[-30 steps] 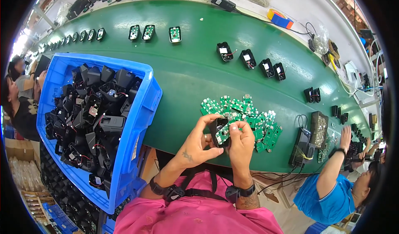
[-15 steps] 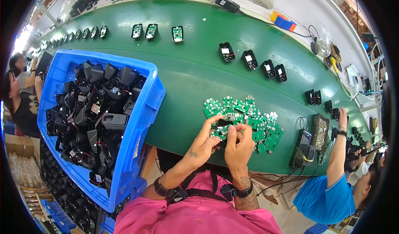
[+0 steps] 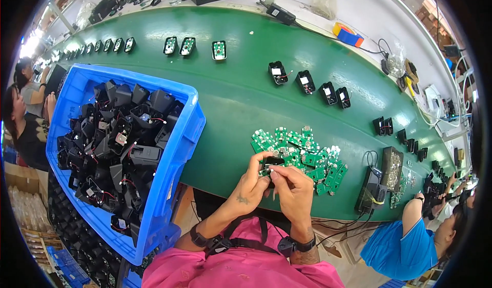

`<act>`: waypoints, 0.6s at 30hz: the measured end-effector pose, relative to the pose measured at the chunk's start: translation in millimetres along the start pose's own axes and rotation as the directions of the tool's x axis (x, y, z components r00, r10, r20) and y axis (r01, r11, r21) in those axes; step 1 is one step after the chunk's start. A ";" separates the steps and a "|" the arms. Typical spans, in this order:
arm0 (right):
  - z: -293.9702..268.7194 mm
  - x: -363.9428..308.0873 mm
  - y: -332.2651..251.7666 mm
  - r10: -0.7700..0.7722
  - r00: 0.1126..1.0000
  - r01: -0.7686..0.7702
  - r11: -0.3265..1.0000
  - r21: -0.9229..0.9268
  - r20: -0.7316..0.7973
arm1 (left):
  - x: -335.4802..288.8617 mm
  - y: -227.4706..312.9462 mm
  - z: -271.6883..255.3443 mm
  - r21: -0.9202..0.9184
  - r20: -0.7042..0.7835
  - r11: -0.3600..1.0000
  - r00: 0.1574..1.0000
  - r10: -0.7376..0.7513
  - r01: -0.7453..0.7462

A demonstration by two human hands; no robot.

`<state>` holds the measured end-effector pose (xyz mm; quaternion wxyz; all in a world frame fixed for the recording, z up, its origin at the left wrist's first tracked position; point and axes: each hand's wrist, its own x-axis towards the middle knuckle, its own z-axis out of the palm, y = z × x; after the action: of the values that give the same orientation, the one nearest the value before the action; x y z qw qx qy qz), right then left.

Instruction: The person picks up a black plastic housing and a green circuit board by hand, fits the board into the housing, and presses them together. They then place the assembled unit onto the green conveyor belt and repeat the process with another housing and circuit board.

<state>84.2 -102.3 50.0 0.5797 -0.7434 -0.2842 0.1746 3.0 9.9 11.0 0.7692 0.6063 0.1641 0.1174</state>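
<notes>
Both hands meet low over the near edge of the bench [image 3: 225,101]. The left hand [image 3: 250,184] is curled around a black housing [image 3: 273,161], and a bit of green circuit board [image 3: 263,173] shows by its fingertips. The right hand [image 3: 293,186] has thumb and forefinger drawn together on a small pale piece [image 3: 271,168] at the housing's near side; it is too small to identify, and the fingers hide whether the board is seated.

The step in hand looks like joining a wire or plug to the board. The next move probably calls for a steady left grip and a fine, straight push from the right fingertips, without snagging any lead.

Just beyond the hands lie loose green boards [image 3: 294,156]; to their left stands a blue bin [image 3: 177,152] of black housings; farther ahead, filled housings [image 3: 219,51] sit in a row.
</notes>
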 end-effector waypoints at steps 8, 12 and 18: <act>4.8 -3.4 0.4 -0.264 0.958 0.233 0.944 -0.235 -0.111 | -5.1 10.4 0.1 0.199 -0.062 0.966 0.982 0.178 -0.163; -13.4 0.0 -15.3 -0.262 0.965 0.253 0.910 -0.328 0.019 | -3.7 24.0 -8.3 0.238 0.029 0.965 0.994 0.105 -0.108; -34.4 11.4 -24.3 -0.200 0.941 0.287 0.899 -0.332 0.272 | -3.2 37.0 -12.9 0.408 0.152 0.858 0.950 0.272 -0.311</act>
<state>107.9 -117.3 83.3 0.4109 -0.7715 -0.4683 0.1292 -4.4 28.9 44.6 0.5975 0.7822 0.0577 0.1666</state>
